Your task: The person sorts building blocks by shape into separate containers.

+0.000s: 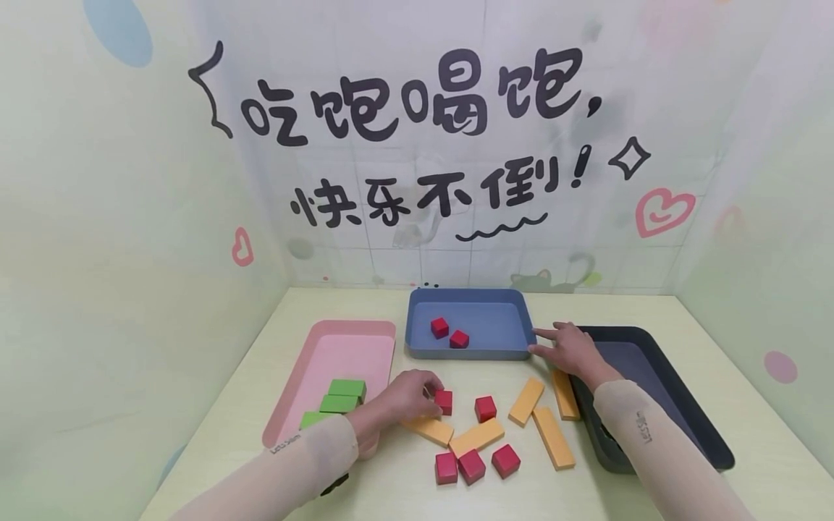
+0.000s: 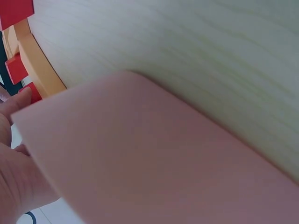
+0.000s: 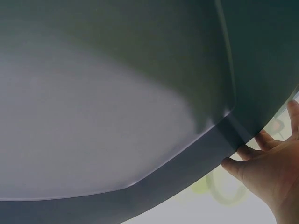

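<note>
My left hand (image 1: 407,396) curls its thumb and forefinger at a red cube (image 1: 444,402), gripping it just above the table near the middle. In the left wrist view, a fingertip lies right against that cube (image 2: 33,92). My right hand (image 1: 570,350) has its fingers spread, with the fingertips at the right edge of the blue tray (image 1: 469,354). Two red cubes (image 1: 439,328) sit inside that tray. Several more red cubes (image 1: 485,409) and yellow-orange blocks (image 1: 552,438) lie on the table between my arms.
Left of the blue tray stands a pink tray (image 1: 296,376) with several green blocks (image 1: 347,388) in it. A dark tray (image 1: 684,405) stands at the right, under my right forearm. Patterned walls (image 1: 456,260) enclose the table on the left, back and right.
</note>
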{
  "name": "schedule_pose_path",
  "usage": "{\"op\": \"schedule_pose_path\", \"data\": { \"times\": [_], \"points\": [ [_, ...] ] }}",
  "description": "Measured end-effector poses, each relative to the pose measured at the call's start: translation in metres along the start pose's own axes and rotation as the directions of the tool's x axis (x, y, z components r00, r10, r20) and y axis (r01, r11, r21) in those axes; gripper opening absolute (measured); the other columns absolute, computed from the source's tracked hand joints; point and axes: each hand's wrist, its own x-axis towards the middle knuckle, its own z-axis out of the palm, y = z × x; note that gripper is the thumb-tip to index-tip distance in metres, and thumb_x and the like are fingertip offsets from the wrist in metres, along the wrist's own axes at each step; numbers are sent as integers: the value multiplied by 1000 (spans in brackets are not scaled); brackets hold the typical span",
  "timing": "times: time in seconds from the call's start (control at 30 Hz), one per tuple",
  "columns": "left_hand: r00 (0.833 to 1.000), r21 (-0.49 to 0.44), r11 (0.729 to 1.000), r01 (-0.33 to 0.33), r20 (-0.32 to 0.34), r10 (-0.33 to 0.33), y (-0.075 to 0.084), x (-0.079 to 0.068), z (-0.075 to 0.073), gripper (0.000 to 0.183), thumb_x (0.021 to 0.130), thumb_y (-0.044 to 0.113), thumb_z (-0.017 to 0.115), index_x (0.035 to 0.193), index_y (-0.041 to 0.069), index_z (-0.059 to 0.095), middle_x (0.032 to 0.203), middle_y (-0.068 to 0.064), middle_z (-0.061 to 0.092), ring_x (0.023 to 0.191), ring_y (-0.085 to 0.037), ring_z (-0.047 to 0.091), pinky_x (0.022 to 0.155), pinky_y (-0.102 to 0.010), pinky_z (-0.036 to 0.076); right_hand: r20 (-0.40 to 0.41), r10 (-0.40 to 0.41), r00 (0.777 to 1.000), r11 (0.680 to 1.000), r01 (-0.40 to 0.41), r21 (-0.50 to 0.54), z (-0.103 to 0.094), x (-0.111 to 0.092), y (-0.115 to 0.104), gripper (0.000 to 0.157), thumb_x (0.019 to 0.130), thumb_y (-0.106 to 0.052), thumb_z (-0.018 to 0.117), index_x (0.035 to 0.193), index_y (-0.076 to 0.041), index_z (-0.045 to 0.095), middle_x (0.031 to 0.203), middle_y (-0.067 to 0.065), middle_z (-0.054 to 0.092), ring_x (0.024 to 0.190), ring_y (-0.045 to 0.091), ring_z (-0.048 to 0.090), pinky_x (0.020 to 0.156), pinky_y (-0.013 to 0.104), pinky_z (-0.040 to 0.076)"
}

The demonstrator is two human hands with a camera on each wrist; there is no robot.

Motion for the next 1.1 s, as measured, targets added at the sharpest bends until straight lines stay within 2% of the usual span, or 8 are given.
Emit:
{"op": "schedule_pose_path", "data": {
  "times": [0.27, 0.63, 0.9, 1.1],
  "points": [
    [1000, -59, 998, 10, 5, -10, 1, 0, -3, 26, 72, 15, 76, 94, 15, 62, 83, 2, 55, 77, -17, 51, 63, -28, 45, 8, 2, 1000, 1000, -2, 1, 0, 1, -1, 55, 86, -49, 53, 128, -13, 53, 129, 32, 40, 119, 48, 33, 91, 65, 23],
    [1000, -72, 997, -22, -5, 21, 8, -1, -13, 26, 72, 23, 76, 94, 18, 63, 82, 3, 56, 75, -16, 52, 60, -27, 45, 2, 5, 1000, 1000, -5, -12, 0, 0, 0, 55, 86, -48, 53, 129, -13, 52, 130, 32, 39, 119, 49, 31, 88, 67, 24],
    [995, -33, 997, -66, -78, 64, 8, 7, -27, 27, 74, 30, 75, 96, 18, 63, 83, 5, 57, 77, -16, 53, 62, -28, 46, 2, 7, 1000, 1000, -7, -10, 1, 0, 1, 54, 87, -48, 53, 129, -14, 52, 130, 32, 38, 120, 50, 30, 88, 67, 24],
    [986, -72, 993, -97, -140, 86, 12, 12, -42, 23, 76, 26, 73, 95, 18, 62, 83, 3, 58, 78, -17, 54, 63, -28, 47, 9, 11, 1000, 1000, -11, -4, 0, 0, 0, 55, 87, -49, 53, 129, -14, 52, 130, 31, 39, 120, 49, 31, 89, 67, 24]
  ]
}}
